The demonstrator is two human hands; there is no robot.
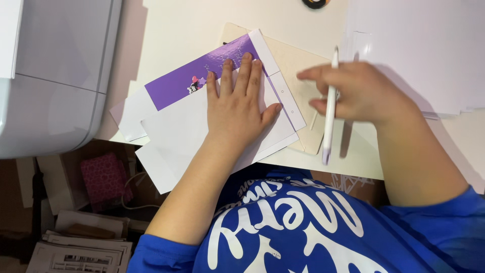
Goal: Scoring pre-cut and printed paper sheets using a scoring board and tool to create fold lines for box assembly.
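My left hand (237, 103) lies flat, fingers spread, on a white sheet with a purple band (177, 87) that carries a small cartoon figure. It presses that sheet onto other white sheets (161, 146) that hang over the table's front edge. My right hand (361, 91) hovers to the right and grips a white pen-shaped tool (330, 108), which points toward me with its pale lilac tip low. A beige card (300, 68) lies under the purple sheet, between the two hands.
A white printer (50, 76) fills the left side. A stack of white paper (419, 50) lies at the right. A round black and orange object (316, 3) sits at the top edge. Below the table are a pink box (103, 179) and piles of printed papers (76, 253).
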